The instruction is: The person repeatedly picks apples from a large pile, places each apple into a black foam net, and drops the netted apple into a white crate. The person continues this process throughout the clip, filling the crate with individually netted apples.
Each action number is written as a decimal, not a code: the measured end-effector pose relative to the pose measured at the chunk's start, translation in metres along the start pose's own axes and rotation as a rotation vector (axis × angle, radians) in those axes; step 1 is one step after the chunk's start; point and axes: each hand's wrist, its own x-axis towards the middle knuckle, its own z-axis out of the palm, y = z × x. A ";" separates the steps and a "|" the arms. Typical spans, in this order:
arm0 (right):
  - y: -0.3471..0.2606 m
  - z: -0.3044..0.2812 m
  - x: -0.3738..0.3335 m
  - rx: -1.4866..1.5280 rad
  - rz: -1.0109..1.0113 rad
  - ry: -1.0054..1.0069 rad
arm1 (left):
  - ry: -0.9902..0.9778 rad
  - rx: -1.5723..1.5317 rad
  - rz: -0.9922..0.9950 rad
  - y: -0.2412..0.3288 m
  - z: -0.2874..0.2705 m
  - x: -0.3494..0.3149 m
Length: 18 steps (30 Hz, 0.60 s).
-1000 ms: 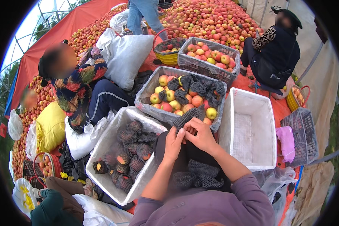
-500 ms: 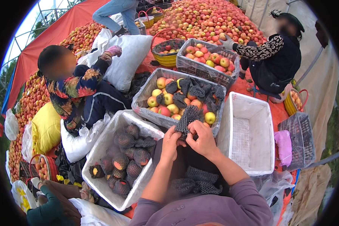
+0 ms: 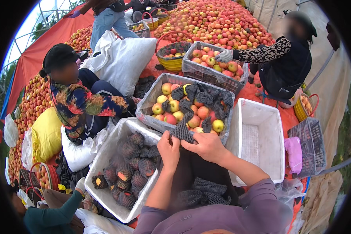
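My left hand [image 3: 169,151] and my right hand [image 3: 207,147] are both closed on a dark foam net sleeve [image 3: 181,132], pinching its near end between fingertips. The sleeve looks limp and flattened, with its far end over the edge of the lined crate [image 3: 149,115]. Loose apples [image 3: 202,112] and several more dark sleeves fill that crate. Left of my arms, a white foam box [image 3: 93,171] contains several apples in dark netting [image 3: 125,171]. More empty net sleeves [image 3: 210,186] are piled on my lap.
A white foam box [image 3: 280,144] stands at my right, beside a pink bundle [image 3: 293,154] and a dark crate [image 3: 310,146]. Farther off are another apple crate [image 3: 218,80], a yellow basket [image 3: 171,62] and a big apple heap [image 3: 218,19]. Several people work around me.
My hands and the sleeve have shifted slightly left, and the sleeve now tilts left. The person at right reaches into the apple crate; the person at left has lowered a raised arm.
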 end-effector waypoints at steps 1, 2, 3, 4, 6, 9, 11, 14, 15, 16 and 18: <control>0.002 0.003 0.000 -0.067 0.021 -0.024 | 0.057 0.103 0.082 0.010 -0.003 0.000; 0.006 0.001 0.003 -0.117 0.111 -0.100 | -0.003 0.118 0.190 0.025 -0.004 -0.001; 0.011 0.002 0.002 -0.014 0.175 -0.250 | -0.072 0.185 0.388 0.023 0.000 -0.002; 0.016 0.006 0.000 0.089 0.239 -0.400 | -0.128 0.197 0.458 0.024 0.005 -0.005; 0.016 -0.019 0.034 0.636 0.476 -0.878 | -0.176 0.171 0.455 0.024 0.009 -0.009; 0.034 -0.008 0.019 1.540 0.754 -0.373 | -0.146 0.246 0.431 0.025 0.008 -0.006; 0.025 0.004 0.025 1.712 0.665 -0.087 | -0.167 0.255 0.405 0.020 0.012 -0.005; 0.032 0.018 0.039 2.129 0.657 0.118 | -0.142 0.135 0.324 0.020 0.015 -0.001; 0.048 0.031 0.048 1.753 0.638 0.092 | -0.133 0.069 0.285 0.023 0.015 -0.001; 0.071 0.056 0.053 1.377 0.608 0.070 | -0.113 0.047 0.259 0.023 0.013 -0.002; 0.099 0.111 0.054 0.615 0.434 -0.160 | -0.149 0.032 0.200 0.023 0.012 -0.004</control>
